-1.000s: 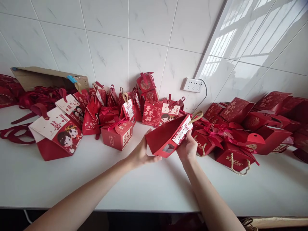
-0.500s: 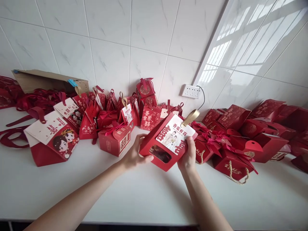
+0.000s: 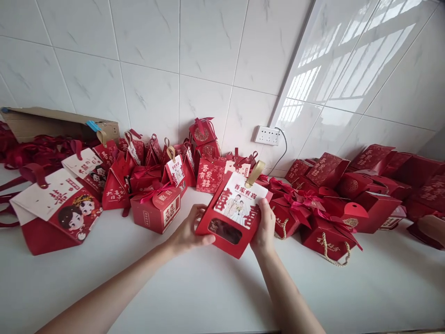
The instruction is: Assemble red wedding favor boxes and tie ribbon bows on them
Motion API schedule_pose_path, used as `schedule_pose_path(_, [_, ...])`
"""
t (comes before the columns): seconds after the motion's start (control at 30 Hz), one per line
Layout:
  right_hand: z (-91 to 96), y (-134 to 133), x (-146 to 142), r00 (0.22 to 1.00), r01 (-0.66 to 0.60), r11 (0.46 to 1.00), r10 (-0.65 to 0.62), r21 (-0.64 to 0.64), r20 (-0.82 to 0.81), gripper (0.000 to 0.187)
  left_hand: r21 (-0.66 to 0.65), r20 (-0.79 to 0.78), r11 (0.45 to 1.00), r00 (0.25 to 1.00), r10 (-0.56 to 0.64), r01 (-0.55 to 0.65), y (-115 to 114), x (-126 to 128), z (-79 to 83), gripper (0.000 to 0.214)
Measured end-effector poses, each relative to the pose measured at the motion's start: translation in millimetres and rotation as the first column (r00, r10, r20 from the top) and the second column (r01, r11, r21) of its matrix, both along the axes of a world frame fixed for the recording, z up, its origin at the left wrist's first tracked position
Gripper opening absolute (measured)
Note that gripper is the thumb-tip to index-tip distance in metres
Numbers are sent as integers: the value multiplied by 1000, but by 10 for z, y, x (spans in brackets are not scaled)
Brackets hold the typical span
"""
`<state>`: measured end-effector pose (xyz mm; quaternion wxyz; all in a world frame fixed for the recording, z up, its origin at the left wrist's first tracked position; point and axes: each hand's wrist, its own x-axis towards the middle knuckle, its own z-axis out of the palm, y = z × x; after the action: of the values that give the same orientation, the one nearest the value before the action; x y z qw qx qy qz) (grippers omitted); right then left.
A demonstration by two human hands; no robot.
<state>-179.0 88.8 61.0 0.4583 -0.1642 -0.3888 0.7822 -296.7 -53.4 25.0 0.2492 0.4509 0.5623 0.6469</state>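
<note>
Between my two hands a red gift box (image 3: 225, 241) is held tilted above the white table. It has a white flap printed with a couple and red characters, a gold ribbon loop (image 3: 255, 174) on top and a dark oval window low on its front. My left hand (image 3: 189, 232) grips its lower left side, thumb along the bottom front. On the right side, my right hand (image 3: 264, 229) is closed round it, with the thumb on the white flap. Just left of the held box stands a red box with a bow (image 3: 156, 211).
A large red and white box (image 3: 55, 208) stands at left, before a cardboard box (image 3: 59, 123) and loose ribbons (image 3: 45, 150). Several red boxes (image 3: 330, 239) crowd the right. A power strip (image 3: 267, 135) is on the wall. At the right edge shows another person's hand (image 3: 432, 229).
The held box has turned slightly more upright, still in both hands. The view has shifted, so most things sit further left. Another person's hand has appeared at the right edge.
</note>
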Motion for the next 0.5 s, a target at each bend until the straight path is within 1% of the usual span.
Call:
schedule_pose_path(0.07, [-15,30,-42,997,-70,995,72,-77,17,33,57,140,996,988,66,-74,11,8,79,66])
schedule_pose_path(0.1, [-30,48,-63,990,-119,985,127,-123,63,29,63,213,994,974,79,-95,15,6,118,64])
schedule_pose_path(0.13, [-49,66,-83,974,-169,970,192,-173,123,25,53,282,994,956,77,-96,17,0,154,62])
schedule_pose_path(0.2, [-91,97,-115,918,-258,928,323,-270,230,18,27,397,997,916,52,-68,14,-20,206,57])
schedule_pose_path(0.27, [-125,109,-134,870,-319,890,411,-327,270,16,32,488,999,873,17,-37,0,-39,238,51])
schedule_pose_path(0.33, [-135,98,-141,862,-335,880,431,-336,268,16,69,537,998,842,-42,6,-14,-46,260,47])
schedule_pose_path(0.4, [-112,66,-124,875,-319,890,409,-326,260,19,97,547,994,832,-91,44,-18,-47,278,47])
schedule_pose_path(0.47, [-60,14,-67,910,-252,931,321,-263,263,23,105,547,994,835,-64,7,-3,-48,289,49])
schedule_pose_path(0.5, [-28,-20,-20,925,-198,961,249,-194,287,26,87,556,996,831,-29,-23,9,-50,290,51])
